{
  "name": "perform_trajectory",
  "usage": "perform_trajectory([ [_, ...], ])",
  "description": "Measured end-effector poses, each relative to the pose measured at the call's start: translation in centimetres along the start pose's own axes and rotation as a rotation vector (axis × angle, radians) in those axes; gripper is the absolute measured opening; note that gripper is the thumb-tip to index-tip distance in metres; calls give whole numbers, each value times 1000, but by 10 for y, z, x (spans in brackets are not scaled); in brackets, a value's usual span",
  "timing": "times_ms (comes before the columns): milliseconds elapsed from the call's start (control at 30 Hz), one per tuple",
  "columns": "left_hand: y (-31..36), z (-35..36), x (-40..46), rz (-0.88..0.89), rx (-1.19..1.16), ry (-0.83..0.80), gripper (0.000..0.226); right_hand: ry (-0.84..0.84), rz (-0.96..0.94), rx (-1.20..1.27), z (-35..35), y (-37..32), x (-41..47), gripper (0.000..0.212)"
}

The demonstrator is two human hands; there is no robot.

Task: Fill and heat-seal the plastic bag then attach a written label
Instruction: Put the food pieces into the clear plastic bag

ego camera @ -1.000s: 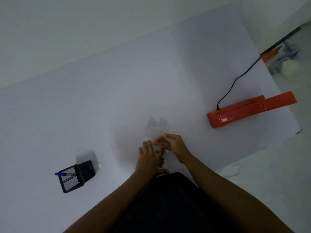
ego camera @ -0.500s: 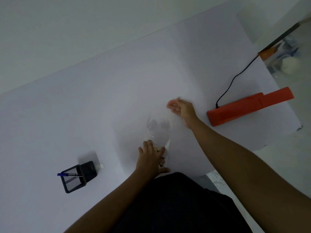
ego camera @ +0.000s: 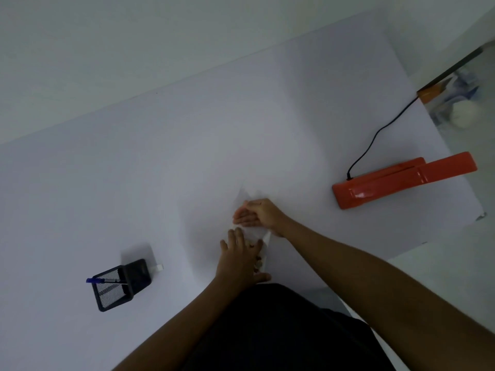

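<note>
A clear plastic bag lies on the white table close to the front edge, with small brownish pieces in its near end. My left hand rests flat on that filled end, fingers straight. My right hand lies on the bag's empty far part, fingers stretched out to the left and touching the plastic. The bag's far mouth sticks out past the right hand. An orange heat sealer sits to the right, well apart from both hands.
A black cord runs from the sealer toward the table's far right corner. A black mesh pen holder with a blue pen stands front left, with a small white object behind it. Clutter lies beyond the right edge.
My right hand swept away along the bag toward the sealer, then came back onto the bag's far part. The left hand stayed on the filled end.
</note>
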State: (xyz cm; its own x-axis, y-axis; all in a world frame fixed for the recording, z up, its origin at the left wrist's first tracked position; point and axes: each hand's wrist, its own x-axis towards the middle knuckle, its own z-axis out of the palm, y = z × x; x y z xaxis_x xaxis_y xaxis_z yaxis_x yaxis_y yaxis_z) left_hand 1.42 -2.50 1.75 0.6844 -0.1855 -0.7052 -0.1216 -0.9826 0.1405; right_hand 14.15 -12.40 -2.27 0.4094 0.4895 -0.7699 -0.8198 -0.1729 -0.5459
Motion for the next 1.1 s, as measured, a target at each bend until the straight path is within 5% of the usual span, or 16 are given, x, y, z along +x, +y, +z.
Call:
perform_trajectory([
  [433,0,2,0,-8,12,28,104,270,-250,-1,-15,-70,40,40],
  [633,-1,4,0,-7,23,32,103,694,-519,-675,-32,-37,9,24],
  [800,-2,3,1,0,16,50,101,653,-420,-833,-41,-8,-11,45],
  [1100,-3,4,0,10,22,72,102,627,-328,-627,-20,-12,-15,51],
])
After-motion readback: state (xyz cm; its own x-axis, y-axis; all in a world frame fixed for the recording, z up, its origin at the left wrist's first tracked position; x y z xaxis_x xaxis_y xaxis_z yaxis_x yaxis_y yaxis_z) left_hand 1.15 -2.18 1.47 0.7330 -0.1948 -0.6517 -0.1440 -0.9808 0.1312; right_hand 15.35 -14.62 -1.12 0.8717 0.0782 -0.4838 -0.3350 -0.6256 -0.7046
